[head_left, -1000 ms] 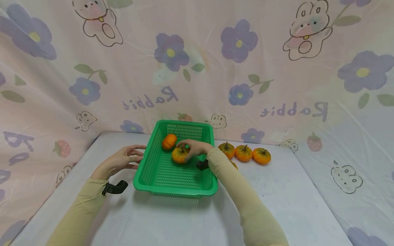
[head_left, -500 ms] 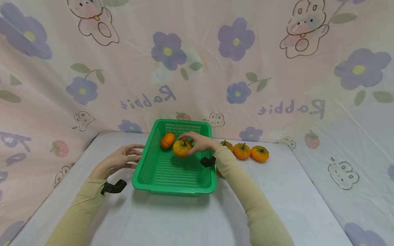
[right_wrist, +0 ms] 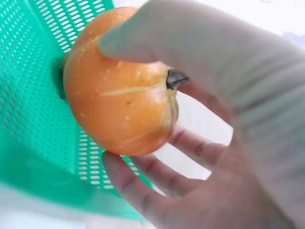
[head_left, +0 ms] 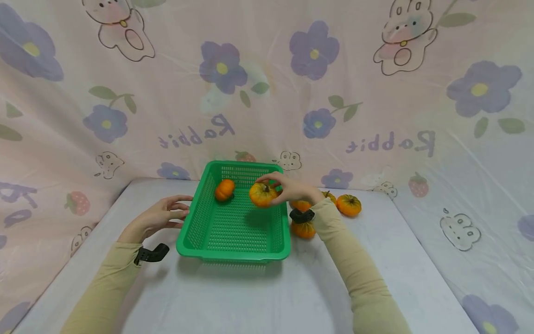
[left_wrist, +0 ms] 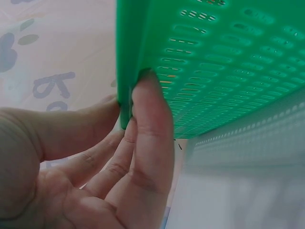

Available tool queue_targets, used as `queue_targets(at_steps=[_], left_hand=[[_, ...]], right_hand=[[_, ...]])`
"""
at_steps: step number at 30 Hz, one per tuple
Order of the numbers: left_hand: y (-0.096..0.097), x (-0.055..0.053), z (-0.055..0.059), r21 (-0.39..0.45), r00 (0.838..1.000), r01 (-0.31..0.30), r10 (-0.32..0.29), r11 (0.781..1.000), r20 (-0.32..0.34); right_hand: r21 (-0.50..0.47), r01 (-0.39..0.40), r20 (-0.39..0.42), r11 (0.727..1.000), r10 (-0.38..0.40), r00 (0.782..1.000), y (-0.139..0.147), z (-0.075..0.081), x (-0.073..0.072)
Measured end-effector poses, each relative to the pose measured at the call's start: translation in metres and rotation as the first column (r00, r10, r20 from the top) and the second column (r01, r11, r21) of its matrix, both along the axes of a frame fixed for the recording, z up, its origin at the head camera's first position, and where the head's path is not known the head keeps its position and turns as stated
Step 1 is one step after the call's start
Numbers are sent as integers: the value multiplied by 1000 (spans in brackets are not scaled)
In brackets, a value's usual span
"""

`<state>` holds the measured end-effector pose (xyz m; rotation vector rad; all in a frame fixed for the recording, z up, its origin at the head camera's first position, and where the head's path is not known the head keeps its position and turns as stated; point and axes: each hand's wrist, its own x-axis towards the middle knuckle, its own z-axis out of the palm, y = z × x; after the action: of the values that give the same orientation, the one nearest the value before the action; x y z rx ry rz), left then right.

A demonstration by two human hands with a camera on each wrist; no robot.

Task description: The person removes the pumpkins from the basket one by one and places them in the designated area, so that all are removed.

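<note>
My right hand (head_left: 292, 189) grips a small orange pumpkin (head_left: 263, 195) with a dark stem, raised over the right part of the green plastic basket (head_left: 233, 255). In the right wrist view, thumb and fingertips press opposite sides of this pumpkin (right_wrist: 124, 100). Another orange pumpkin (head_left: 225, 190) lies inside the basket near its back left corner. At the basket's left side is my left hand (head_left: 160, 217). The left wrist view shows its thumb and fingers pinching the basket's rim (left_wrist: 126, 57) between them.
Several more pumpkins stand on the white table (head_left: 375, 269) to the right of the basket, among them one at the far right (head_left: 349, 205) and one closer (head_left: 304, 229); my right arm partly covers this group. A patterned cloth (head_left: 267, 111) hangs behind the table.
My right hand has lifted the pumpkin from the basket floor and carried it right, toward the right wall. My left hand stays at the left rim. The head view has shifted slightly.
</note>
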<state>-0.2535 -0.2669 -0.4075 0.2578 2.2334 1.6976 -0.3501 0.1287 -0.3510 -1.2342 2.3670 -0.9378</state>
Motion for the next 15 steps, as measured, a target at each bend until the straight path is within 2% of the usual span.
queue_targets(at_steps=[8, 15], left_hand=[[0, 0, 1, -11, 1000, -9, 9, 1000, 2], [1, 1, 2, -14, 1000, -7, 7, 1000, 3]], right_hand=[[-70, 45, 49, 997, -41, 998, 35, 15, 10], [-122, 80, 61, 989, -73, 995, 70, 15, 17]])
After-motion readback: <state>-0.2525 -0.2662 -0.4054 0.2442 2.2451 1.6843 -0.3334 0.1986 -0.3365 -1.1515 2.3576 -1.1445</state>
